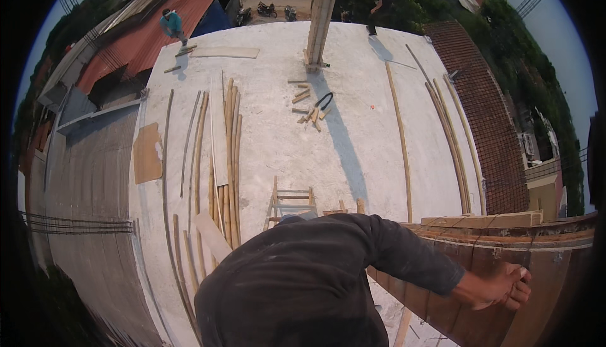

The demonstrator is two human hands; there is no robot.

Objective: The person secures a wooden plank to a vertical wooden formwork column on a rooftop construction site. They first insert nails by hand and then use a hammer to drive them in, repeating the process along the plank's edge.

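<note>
From my head view, my right hand (505,287) is at the lower right, against a brown wooden panel (480,325), with the fingers curled in. A thin dark strand runs down the panel close to my fingers; whether they pinch it or just press on the wood, I can't tell. My left hand is out of view, so I can't tell its state. The panel stands just beside me, and a pale timber (486,221) lies along its top edge. My dark sleeve (410,255) reaches across to it.

Below me, a ladder (294,206) stands on a whitish slab (278,138). Long bamboo poles (232,157) lie in a bunch to the left, near a brown sheet (148,153); more poles (448,145) line the right side. Short wood pieces (302,96) and a black loop (329,98) are scattered before a wood-cased column (320,18), whose shadow falls toward me. At the far edge are a person in teal (171,25), near a flat board (224,51), and a person in dark clothes (379,9).

Around the slab I see a red roof (151,25), a grey roof (95,170), a tiled roof (483,113), parked motorcycles (267,10) and trees (505,31).
</note>
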